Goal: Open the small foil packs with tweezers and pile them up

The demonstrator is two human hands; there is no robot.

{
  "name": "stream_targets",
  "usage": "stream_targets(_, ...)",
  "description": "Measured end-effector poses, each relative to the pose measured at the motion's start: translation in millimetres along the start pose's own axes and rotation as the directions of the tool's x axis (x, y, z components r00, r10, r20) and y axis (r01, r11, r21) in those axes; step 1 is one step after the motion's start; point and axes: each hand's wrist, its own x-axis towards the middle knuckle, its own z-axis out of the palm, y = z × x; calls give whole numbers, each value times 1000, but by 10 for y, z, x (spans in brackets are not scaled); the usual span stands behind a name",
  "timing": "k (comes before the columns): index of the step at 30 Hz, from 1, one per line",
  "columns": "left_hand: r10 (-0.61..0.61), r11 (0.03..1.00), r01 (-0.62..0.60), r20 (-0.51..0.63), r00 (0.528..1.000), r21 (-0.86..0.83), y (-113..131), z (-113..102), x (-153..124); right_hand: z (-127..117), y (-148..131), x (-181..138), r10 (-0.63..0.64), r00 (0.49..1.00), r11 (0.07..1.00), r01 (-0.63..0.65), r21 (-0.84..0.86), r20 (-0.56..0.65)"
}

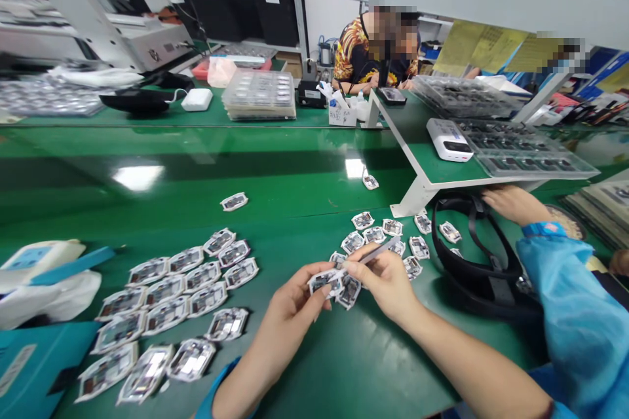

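Housing (324, 283), white-rimmed with circuitry inside, is sitting between the 2 hands, raised just above the green surface (339, 366). The left grip (295, 304) is pinching it: the thumb is pressing on the near side and the fingers are supporting the left end, with no free gap between them. The right grip (386, 278) is clamping a slim grey tool (382, 249) between thumb and fingers; its shaft is slanting up and rightward past the hand. The right thumb tip is lying just beside the held part's right end. Fingers are covering the tool's lower end, so the view is not showing whether it is touching the part.

1 second housing (348, 293) is lying just behind the held part, near the right hand. A left group (167, 314) of similar parts is lying in rows; a right group (374, 234) is lying loosely beyond the hands. A black headband (498, 291) is resting to the right, and another person's hand (515, 204) is reaching beside the raised stand (413, 198).
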Motion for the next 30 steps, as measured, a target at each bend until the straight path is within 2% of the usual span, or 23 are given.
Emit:
stream_targets(13, 35, 999, -35, -11, 999, -1, -6, -5, 5, 2, -15, -32, -80, 996, 994, 77, -73, -44)
stream_targets(30, 76, 996, -76, 7, 997, 55, -21, -8, -1, -6, -4, -63, -153, 988, 984, 152, -89, -6)
